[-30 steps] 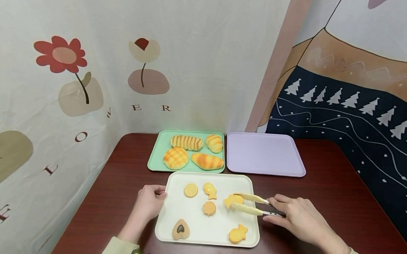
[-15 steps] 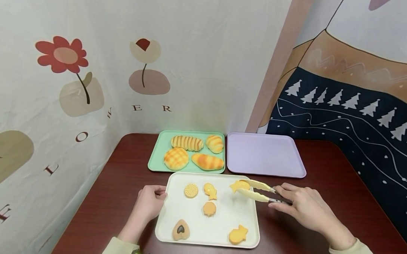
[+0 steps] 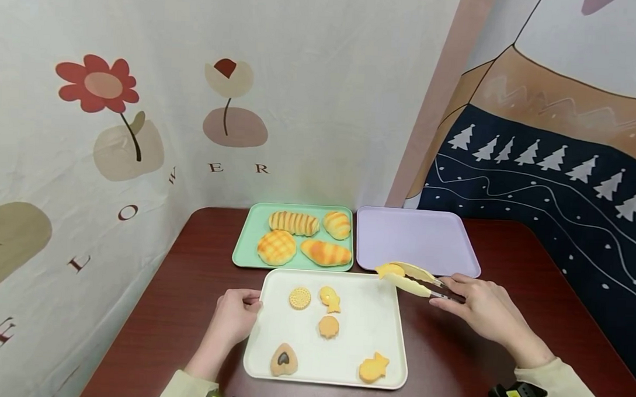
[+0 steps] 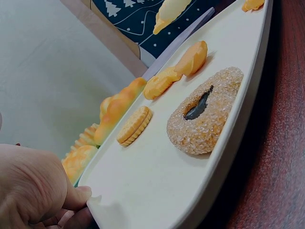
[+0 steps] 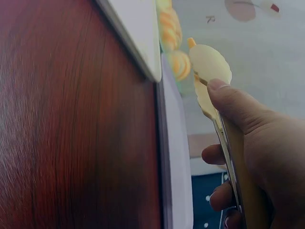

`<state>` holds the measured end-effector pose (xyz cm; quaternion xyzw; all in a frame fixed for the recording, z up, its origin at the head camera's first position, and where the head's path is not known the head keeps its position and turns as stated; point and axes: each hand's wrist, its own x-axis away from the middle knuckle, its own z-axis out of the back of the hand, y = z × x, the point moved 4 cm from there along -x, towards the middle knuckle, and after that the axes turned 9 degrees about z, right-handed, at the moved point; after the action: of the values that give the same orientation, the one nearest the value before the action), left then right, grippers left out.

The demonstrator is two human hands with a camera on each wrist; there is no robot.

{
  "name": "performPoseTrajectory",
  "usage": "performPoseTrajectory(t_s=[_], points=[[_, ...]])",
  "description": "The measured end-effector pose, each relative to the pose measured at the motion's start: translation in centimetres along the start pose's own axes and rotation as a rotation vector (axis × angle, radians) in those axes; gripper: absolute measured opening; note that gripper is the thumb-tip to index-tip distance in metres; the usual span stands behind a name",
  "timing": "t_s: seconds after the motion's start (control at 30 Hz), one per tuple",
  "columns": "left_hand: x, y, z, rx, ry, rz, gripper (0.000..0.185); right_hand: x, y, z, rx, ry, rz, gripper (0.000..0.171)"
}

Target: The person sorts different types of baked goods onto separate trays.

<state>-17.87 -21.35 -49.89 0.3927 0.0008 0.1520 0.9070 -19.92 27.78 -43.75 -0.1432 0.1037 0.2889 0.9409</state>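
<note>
My right hand (image 3: pixel 485 306) grips a pair of tongs (image 3: pixel 416 288) with cream tips and metal arms. Pinched between those tips is a yellow fish-shaped cookie (image 3: pixel 388 270), held up over the far right corner of the white tray (image 3: pixel 355 346). In the right wrist view the tong head (image 5: pixel 209 64) hides most of that cookie. My left hand (image 3: pixel 236 315) pinches the white tray's left edge. On this tray lie a round cookie (image 3: pixel 300 298), another fish-shaped cookie (image 3: pixel 329 299), a scalloped cookie (image 3: pixel 328 327), a sugar-coated heart-shaped cookie (image 4: pixel 205 114) and a fish-shaped cookie (image 3: pixel 373 367) near the front right.
Behind the white tray, a green tray (image 3: pixel 248 251) carries several breads, including a striped roll (image 3: pixel 294 223). A bare purple tray (image 3: pixel 416 240) sits beside it at the back right. All rest on a dark red wooden table (image 3: pixel 178 275) before a printed cloth backdrop.
My right hand has moved away from me and slightly right with the tongs, lifting the fish-shaped cookie from the white tray's right side toward the purple tray. My left hand stays put.
</note>
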Motion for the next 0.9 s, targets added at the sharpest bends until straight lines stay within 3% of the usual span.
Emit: performPoseTrajectory(t_s=[0.6, 0.9], points=[[-0.2, -0.3, -0.1, 0.007, -0.008, 0.013, 0.019, -1.1, 4.1, -1.0, 0.012, -0.023, -0.086, 0.065], [-0.2, -0.2, -0.1, 0.003, -0.001, 0.012, 0.018, -1.2, 5.5, -1.5, -0.012, -0.08, -0.165, 0.079]])
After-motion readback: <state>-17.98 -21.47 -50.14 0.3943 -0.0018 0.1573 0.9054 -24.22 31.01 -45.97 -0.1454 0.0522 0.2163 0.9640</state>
